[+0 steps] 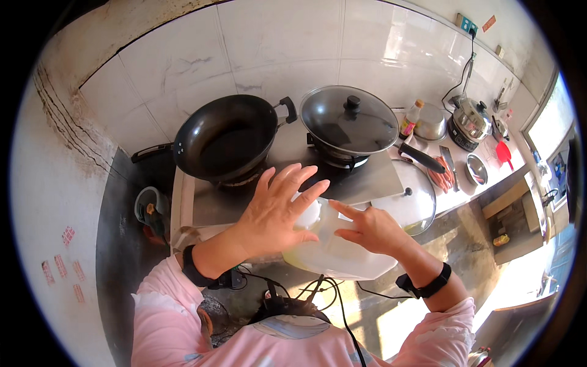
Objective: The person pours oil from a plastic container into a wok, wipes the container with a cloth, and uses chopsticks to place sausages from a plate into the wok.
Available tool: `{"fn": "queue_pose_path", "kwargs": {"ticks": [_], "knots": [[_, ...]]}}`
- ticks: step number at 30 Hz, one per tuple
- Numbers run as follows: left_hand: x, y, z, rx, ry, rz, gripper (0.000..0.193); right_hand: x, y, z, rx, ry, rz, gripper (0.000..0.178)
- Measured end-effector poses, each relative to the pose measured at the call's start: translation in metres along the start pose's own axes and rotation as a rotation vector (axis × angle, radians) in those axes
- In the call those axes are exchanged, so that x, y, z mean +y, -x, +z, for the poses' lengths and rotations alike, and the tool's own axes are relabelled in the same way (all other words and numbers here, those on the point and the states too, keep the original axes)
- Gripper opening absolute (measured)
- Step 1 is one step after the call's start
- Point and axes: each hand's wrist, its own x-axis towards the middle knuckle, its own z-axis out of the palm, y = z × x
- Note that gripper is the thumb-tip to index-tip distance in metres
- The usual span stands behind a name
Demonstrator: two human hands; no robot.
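Note:
My right hand (367, 229) grips the top of a large translucent plastic jug (342, 257) held in front of my chest, with yellowish liquid low inside. My left hand (275, 211) is spread open, fingers apart, over the jug's upper left end by its neck, touching or just above it. Both wrists wear black bands. Just beyond the hands stands a steel stove top (361, 183) with an empty black wok (226, 137) on the left burner and a second pan under a glass lid (348, 119) on the right burner.
A loose glass lid (409, 208) lies on the counter to the right of the stove. Farther right are sausages (441, 176), a knife, a steel bowl (476, 169), a sauce bottle (411, 119), a steel pot and an electric cooker (469, 122). A bucket (151, 211) sits left, below.

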Motion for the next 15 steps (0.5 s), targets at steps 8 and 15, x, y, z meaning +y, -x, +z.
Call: {"fn": "queue_pose_path", "kwargs": {"ticks": [8,15], "knots": [[-0.072,0.04,0.003,0.419,-0.015,-0.319,0.053,0.001,0.0,0.007,0.044,-0.019,-0.019,0.057],[-0.014,0.017,0.012,0.222,0.168,-0.119,0.084,0.003,0.004,0.003,0.03,-0.045,-0.003,0.06]]}}
